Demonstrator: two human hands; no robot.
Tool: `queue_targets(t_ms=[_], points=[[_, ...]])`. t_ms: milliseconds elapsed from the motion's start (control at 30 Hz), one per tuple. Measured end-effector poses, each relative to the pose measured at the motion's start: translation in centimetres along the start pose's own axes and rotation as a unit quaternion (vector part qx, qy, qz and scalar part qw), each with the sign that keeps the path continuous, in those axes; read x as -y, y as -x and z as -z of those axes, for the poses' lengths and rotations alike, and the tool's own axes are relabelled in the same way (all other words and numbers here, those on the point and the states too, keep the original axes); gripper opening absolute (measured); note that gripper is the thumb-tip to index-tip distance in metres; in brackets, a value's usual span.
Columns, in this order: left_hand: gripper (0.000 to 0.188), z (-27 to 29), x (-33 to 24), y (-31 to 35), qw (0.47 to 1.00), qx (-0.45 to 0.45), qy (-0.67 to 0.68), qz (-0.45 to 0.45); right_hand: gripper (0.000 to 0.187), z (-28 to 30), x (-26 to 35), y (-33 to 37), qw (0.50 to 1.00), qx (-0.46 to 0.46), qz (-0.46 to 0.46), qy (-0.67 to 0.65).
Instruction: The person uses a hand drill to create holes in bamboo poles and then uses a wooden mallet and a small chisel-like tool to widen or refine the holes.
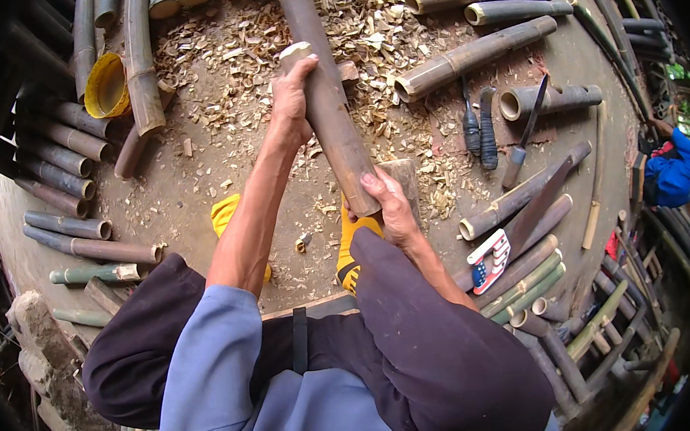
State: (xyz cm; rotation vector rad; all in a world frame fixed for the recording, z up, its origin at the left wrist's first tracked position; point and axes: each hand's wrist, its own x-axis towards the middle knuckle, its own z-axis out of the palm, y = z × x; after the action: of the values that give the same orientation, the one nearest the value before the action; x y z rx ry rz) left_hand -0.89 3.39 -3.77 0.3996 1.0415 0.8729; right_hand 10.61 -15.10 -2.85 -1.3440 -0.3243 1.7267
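Observation:
A thick brown bamboo tube (337, 135) slants across the middle in front of me, between both hands. My left hand (294, 98) is closed round its far end, just below the pale cut rim. Lower down, my right hand (388, 202) grips the near end, thumb on top and the other fingers partly hidden beneath. Behind the tube, a longer bamboo pole (297, 13) runs toward the far edge. A wooden block (401, 183) sits by my right hand. My yellow-covered foot (351, 243) is just below the tube's near end.
Pale shavings (381, 50) litter the floor. At right lie a saw (490, 262), a knife (526, 132), two dark-handled tools (487, 131) and several bamboo pieces (474, 59). More bamboo (92, 243) and a yellow container (95, 93) are at left. A person in blue (674, 169) is far right.

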Motion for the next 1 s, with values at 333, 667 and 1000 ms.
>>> queue_targets(t_ms=[333, 667, 1000], points=[[0.055, 0.6, 4.2, -0.7, 0.998, -0.036, 0.029, 0.036, 0.06, 1.4, 2.0, 2.7, 0.998, -0.046, 0.032, -0.003], [0.068, -2.2, 9.9, 10.2, 0.753, 0.052, -0.449, -0.478, 0.061, 5.4, 10.0, 7.5, 0.739, -0.135, 0.281, 0.597], [0.059, -4.8, 7.6, 5.9, 0.698, 0.128, -0.462, -0.532, 0.067, 1.1, 16.5, 5.0, 0.572, 0.062, 0.366, 0.732]])
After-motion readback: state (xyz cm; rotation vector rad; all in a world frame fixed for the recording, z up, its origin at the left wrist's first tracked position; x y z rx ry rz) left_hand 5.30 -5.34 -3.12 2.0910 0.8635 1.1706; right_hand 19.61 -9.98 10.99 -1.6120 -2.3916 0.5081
